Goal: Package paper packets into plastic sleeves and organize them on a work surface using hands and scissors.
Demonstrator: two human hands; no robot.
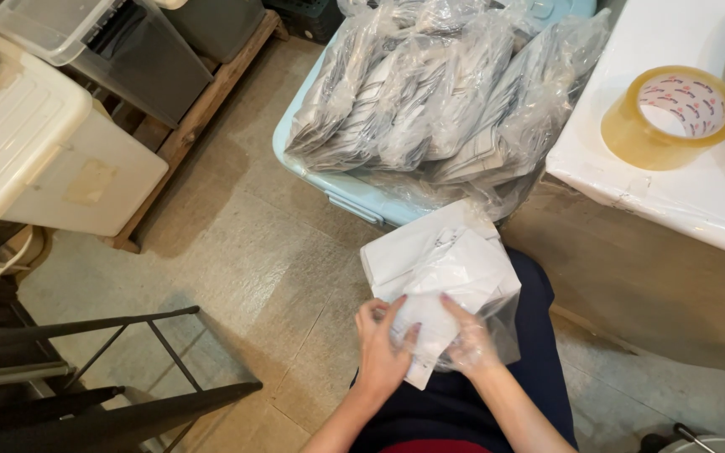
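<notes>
On the person's lap, at six o'clock, lies a folded white garment point(430, 260). The left hand point(382, 352) pinches its near edge while the right hand point(470, 344), inside a clear plastic bag point(501, 323), clasps it, seemingly holding the bag open. Bagged garments point(438, 84) fill the pale blue bin point(354, 197) at twelve o'clock.

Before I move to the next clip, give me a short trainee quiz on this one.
1. True or false: the tape roll lies on the floor.
2. What do both hands hold? A) folded white garment in a clear bag B) scissors
3. Fill in: the bagged garments are stacked on a pale ____ bin.

Key: 1 false, it sits on the white surface; 2 A, left hand, right hand; 3 blue.
</notes>
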